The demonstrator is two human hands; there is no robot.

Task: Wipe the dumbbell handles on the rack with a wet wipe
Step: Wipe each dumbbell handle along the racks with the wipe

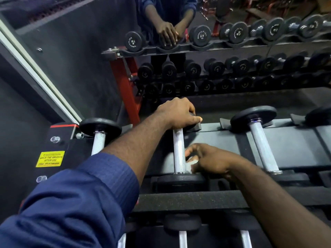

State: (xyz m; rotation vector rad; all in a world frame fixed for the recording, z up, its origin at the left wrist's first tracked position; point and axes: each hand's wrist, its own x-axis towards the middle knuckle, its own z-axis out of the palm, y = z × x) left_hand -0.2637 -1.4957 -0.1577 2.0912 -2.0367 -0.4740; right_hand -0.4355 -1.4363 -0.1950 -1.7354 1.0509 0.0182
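Two hands are counted: the left hand (pixel 176 113) and the right hand (pixel 211 161). One wet wipe (pixel 192 162) is counted. On the upper tier of the rack (pixel 179 201), three dumbbells are shown with their handles: the left dumbbell (pixel 97 143), the middle dumbbell (pixel 179 151) and the right dumbbell (pixel 263 151). A fourth dumbbell (pixel 318 114) is cut by the frame edge. Three lower dumbbells (pixel 182 238) are partly shown below. One yellow label (pixel 50 158) is counted.

Left hand (pixel 177 114) outstretched, gripping dumbbell (pixel 179 147); right hand (pixel 213 161) pinching wipe (pixel 193 163).
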